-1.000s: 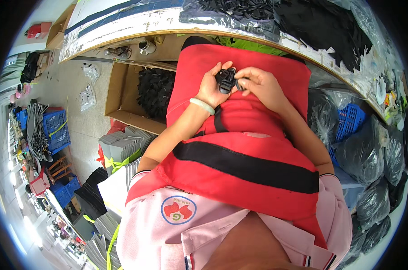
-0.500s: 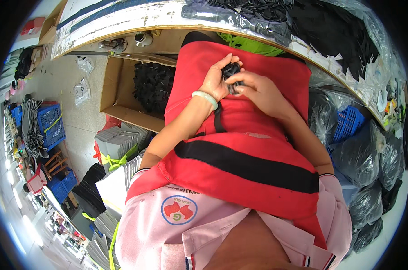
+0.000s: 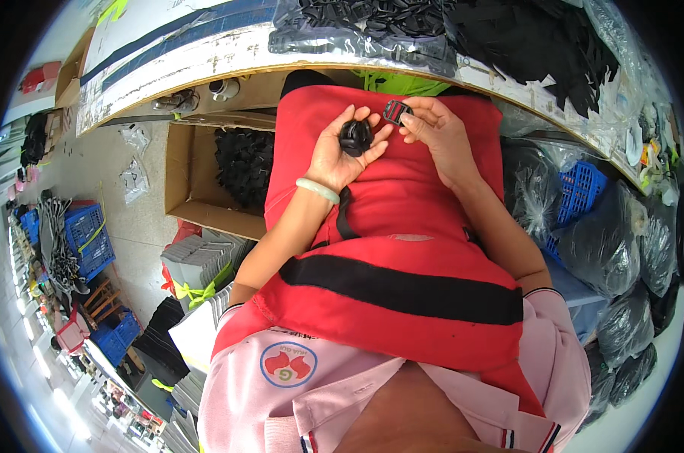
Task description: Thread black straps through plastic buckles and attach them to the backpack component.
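Note:
Palm up over the red apron (image 3: 425, 196) on my lap, my left hand (image 3: 329, 161) cradles a small clump of glossy black plastic buckles (image 3: 355, 139), its fingers curled around them. A pale bangle (image 3: 318, 189) circles that wrist. To its right, my right hand (image 3: 446, 143) pinches a single black strap buckle (image 3: 395, 112) between thumb and fingers. Red cloth shows through the slots of this buckle. It is apart from the clump, just beyond my left fingertips. How the clumped pieces lie together is hard to make out.
The worktable (image 3: 229, 47) crosses ahead, bearing a heap of black buckles (image 3: 387, 16) and black strips (image 3: 534, 53). An open cardboard box (image 3: 213, 214) with black pieces stands left. Bundled grey sheets (image 3: 195, 260) are nearer. Dark plastic bags (image 3: 602, 241) and a blue crate (image 3: 581, 191) crowd the right.
My hands have drawn apart. The right one has moved to the right with one buckle in its pinch; the left has opened somewhat, showing the clump in its palm. The whole view has shifted slightly.

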The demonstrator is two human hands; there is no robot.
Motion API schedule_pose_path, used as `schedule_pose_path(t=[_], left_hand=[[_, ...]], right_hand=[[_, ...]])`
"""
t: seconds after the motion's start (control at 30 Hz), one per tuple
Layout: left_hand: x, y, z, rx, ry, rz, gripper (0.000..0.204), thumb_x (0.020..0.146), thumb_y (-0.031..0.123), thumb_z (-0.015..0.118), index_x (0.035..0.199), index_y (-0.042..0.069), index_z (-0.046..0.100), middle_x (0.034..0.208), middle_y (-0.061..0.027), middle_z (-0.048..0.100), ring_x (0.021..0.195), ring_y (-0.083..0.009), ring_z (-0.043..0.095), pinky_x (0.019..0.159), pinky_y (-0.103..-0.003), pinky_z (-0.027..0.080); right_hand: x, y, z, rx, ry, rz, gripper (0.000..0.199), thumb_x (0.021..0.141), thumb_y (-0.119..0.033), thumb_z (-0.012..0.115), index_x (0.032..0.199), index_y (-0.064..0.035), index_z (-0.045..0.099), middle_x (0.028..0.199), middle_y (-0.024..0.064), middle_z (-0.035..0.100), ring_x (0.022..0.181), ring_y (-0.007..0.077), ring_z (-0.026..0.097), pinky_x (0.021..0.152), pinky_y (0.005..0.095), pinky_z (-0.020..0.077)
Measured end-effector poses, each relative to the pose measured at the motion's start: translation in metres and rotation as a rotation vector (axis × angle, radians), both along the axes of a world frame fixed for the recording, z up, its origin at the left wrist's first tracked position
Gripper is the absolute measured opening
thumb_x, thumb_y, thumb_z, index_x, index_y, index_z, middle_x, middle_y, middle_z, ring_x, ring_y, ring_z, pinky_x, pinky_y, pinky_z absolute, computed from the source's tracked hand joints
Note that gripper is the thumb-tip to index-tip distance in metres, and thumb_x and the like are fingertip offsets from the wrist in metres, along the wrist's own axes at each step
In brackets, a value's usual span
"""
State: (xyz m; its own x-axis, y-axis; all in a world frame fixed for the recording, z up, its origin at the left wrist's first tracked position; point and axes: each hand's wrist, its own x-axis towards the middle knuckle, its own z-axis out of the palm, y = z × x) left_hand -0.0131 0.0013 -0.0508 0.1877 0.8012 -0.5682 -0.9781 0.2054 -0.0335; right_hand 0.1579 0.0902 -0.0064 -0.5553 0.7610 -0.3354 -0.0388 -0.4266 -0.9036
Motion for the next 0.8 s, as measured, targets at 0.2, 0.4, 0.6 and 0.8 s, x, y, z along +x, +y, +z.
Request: schedule_pose_path(t=[0.2, 0.4, 0.6, 0.8], left_hand=[[0.000, -0.001, -0.003, 0.127, 0.148, -0.083, 0.018, 0.092, 0.023, 0.061, 0.098, 0.007, 0.064, 0.088, -0.0054, 0.062, 0.073, -0.0212, 0.061, 0.046, -0.025, 0.047], [0.017, 0.000, 0.020, 0.103, 0.399, -0.104, 0.022, 0.091, 0.018, 0.063, 0.107, 0.002, 0.062, 0.084, -0.0035, 0.062, 0.062, -0.0138, 0.058, 0.038, -0.021, 0.041], [0.033, 0.010, 0.031, 0.063, 0.889, -0.136, 0.027, 0.091, 0.017, 0.064, 0.111, -0.001, 0.064, 0.082, -0.0060, 0.066, 0.059, -0.0102, 0.058, 0.038, -0.020, 0.044], [0.023, 0.016, 0.036, 0.164, 0.758, -0.143, 0.024, 0.089, 0.013, 0.065, 0.110, 0.000, 0.065, 0.077, -0.0052, 0.065, 0.058, -0.0090, 0.059, 0.037, -0.020, 0.042]], right_hand=[[-0.003, -0.003, 0.003, -0.028, 0.000, -0.003, 0.024, 0.090, -0.008, 0.061, 0.113, 0.0002, 0.057, 0.099, 0.0073, 0.065, 0.082, 0.0116, 0.063, 0.069, 0.0223, 0.0518], [-0.006, -0.007, 0.006, -0.002, 0.018, -0.063, 0.022, 0.090, -0.006, 0.060, 0.111, -0.0002, 0.056, 0.097, 0.0071, 0.065, 0.082, 0.0124, 0.064, 0.070, 0.0227, 0.0519], [-0.007, -0.013, -0.007, 0.148, 0.057, -0.118, 0.012, 0.090, -0.004, 0.062, 0.097, -0.0010, 0.054, 0.087, 0.0043, 0.063, 0.079, 0.0081, 0.060, 0.069, 0.0221, 0.0485], [0.006, 0.000, -0.001, -0.003, 0.015, 0.085, 0.013, 0.093, -0.014, 0.061, 0.097, -0.0022, 0.056, 0.088, 0.0036, 0.063, 0.079, 0.0094, 0.059, 0.069, 0.0229, 0.0474]])
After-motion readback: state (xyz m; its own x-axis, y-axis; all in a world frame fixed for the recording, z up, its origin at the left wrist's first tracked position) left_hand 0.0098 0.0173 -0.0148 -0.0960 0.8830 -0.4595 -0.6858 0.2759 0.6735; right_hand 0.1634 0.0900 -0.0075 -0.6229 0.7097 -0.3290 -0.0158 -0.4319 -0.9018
